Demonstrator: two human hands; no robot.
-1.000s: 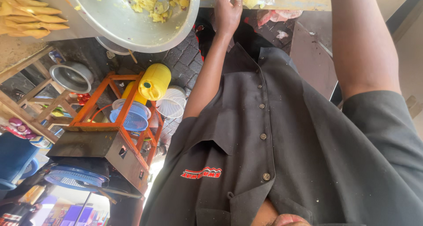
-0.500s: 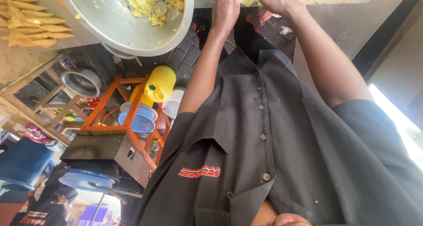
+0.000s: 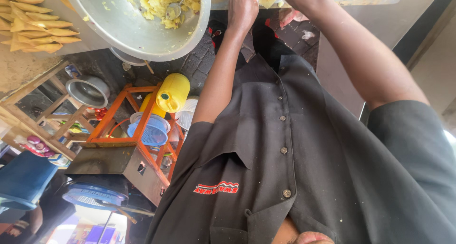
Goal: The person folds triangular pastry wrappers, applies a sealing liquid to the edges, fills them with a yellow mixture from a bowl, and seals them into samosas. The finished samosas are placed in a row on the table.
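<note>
Floor (image 3: 199,63) was dark paving blocks, worn and gritty, seen below the table's near edge. An orange-painted metal stand (image 3: 124,115) stood on it, carrying a yellow jerrycan (image 3: 172,92) and a blue mesh basket (image 3: 149,130). A dark metal box (image 3: 111,164) sat against the stand's lower side. Left of the stand, a bare wooden rack (image 3: 35,111) held a round steel pot (image 3: 88,91). A blue plastic container (image 3: 23,177) lay at the left edge of view. Beside it sat a blue perforated lid (image 3: 92,196). A plain grey panel (image 3: 380,35) rose at the right. Daylight was bright and even, strongest at the bottom left.
</note>
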